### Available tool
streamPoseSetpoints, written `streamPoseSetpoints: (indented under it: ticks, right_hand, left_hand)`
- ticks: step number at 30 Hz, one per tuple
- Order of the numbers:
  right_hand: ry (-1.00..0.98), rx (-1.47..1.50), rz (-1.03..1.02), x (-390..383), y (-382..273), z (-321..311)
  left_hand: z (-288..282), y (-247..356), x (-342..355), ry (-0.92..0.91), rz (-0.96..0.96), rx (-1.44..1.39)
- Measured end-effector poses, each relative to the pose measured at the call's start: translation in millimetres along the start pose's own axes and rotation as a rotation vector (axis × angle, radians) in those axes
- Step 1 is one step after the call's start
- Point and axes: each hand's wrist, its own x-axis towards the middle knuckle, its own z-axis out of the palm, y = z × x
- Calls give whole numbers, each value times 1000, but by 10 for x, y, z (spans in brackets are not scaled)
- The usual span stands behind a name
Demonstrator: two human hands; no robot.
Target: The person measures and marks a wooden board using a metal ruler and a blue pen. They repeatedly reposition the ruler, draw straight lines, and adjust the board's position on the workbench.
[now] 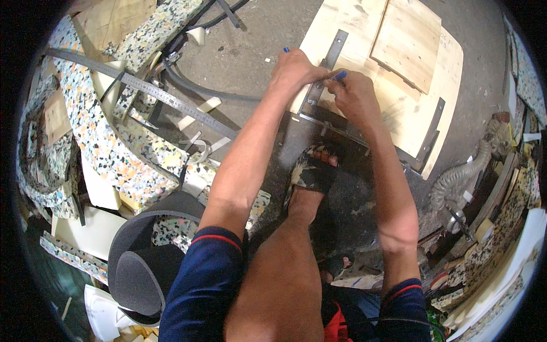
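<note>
A pale plywood panel (pixel 433 68) with a smaller rectangular board (pixel 404 45) on it lies ahead of me. A dark metal strip (pixel 336 44) runs along its left part, another (pixel 431 131) along its right side. My left hand (pixel 290 74) is closed at the panel's left edge, with a small blue object (pixel 286 49) poking out of it, too small to name. Just right of it, my right hand (pixel 353 97) grips a blue pen-like tool (pixel 340 76) over the left strip. Its tip is hidden.
Speckled foam offcuts (pixel 102 137), a steel ruler (pixel 188 108), a curved black hose (pixel 211 91) and rolled grey foam (pixel 137 279) lie left. A ribbed flexible duct (pixel 450 188) and stacked scraps crowd the right. My sandalled foot (pixel 310 176) is below the panel.
</note>
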Motion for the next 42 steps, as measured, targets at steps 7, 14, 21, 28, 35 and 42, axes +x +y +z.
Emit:
streamPoseSetpoints:
  ticks: [7,14,21,28,35,42]
  right_hand:
    - [-21,180,100,114,262,70]
    - [54,316,201,21,219,119]
    - [-48,-82,-48,172,-22,20]
    - [-246,-388,-193,378,-134,89]
    - [-155,-363,-310,145,-454,238]
    - [-62,-241,-300,-46,-245,113]
  left_hand:
    - [-6,49,133,33,58,231]
    - [-84,139,43,-18,14,219]
    - [-33,-3,193,3,110,311]
    - [-204,-211,327,-146,21,-149]
    - [-285,-200,130,-128,-102,-467]
    - [-125,-472,80,180,-99,-572]
